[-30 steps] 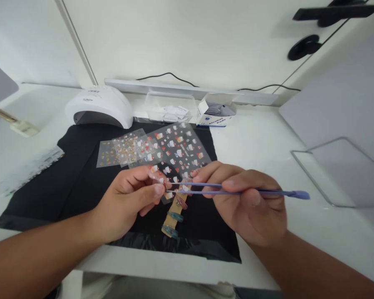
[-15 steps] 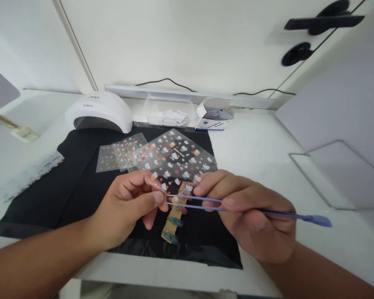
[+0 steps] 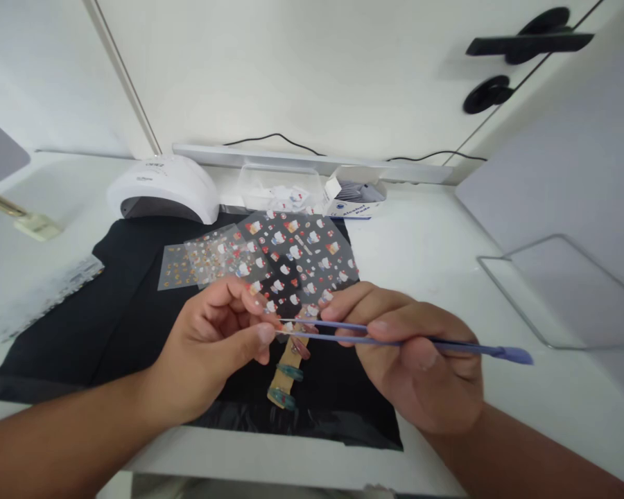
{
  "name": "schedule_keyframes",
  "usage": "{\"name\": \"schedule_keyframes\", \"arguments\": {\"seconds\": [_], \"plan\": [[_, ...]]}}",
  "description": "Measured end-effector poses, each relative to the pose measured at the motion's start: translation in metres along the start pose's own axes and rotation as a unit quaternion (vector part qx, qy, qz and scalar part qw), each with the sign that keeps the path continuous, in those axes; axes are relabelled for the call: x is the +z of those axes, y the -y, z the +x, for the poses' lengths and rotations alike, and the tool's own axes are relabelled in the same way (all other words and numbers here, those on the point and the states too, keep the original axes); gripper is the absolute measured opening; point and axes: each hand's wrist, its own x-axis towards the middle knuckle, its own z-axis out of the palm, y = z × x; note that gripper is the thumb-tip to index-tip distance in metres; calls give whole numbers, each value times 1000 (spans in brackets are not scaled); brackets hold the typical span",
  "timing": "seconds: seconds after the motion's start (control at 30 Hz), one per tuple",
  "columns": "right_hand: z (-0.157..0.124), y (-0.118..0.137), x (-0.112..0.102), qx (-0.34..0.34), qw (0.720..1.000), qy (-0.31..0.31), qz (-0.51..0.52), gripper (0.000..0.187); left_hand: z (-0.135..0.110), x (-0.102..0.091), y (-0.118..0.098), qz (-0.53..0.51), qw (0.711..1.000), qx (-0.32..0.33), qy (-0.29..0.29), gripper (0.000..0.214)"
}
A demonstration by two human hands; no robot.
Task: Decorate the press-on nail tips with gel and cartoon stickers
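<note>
Between the thumb and fingers of my left hand (image 3: 218,346) is the lower edge of a clear sticker sheet (image 3: 301,249), printed with white cats and red motifs. My right hand (image 3: 416,353) is closed round purple tweezers (image 3: 338,338). Their two thin tips are apart and reach the sheet's lower corner beside my left thumb; whether a sticker is between them cannot be made out. Below lies a tan strip (image 3: 279,381) bearing glossy green false nails (image 3: 291,372) and a pinkish one (image 3: 301,346). The sheet and tweezers partly cover its upper end.
Smaller sticker sheets (image 3: 179,267) lie on a black mat (image 3: 130,312). Behind are a white nail lamp (image 3: 163,184), a clear plastic box (image 3: 252,184) with white packets, and an alcohol pads box (image 3: 353,201). A wire frame (image 3: 514,298) stands right; a patterned sheet (image 3: 52,298) lies left.
The sticker sheet has tilted up, and its top now overlaps the plastic box. The tweezers have shifted slightly left and up with my right hand. My left fingers have moved a little.
</note>
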Motion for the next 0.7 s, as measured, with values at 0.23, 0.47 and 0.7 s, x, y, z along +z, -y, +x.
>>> {"name": "schedule_keyframes", "arguments": {"seconds": [0.23,0.47,0.7], "plan": [[-2,-1,0,10,1000,-7,-11,23,-2,0,-1,88,993,74,-38,48],[-1,-3,-1,0,1000,11,3,24,-8,-1,2,180,969,167,-14,63],[0,-3,-3,9,1000,11,15,24,-8,-2,0,170,964,204,9,63]]}}
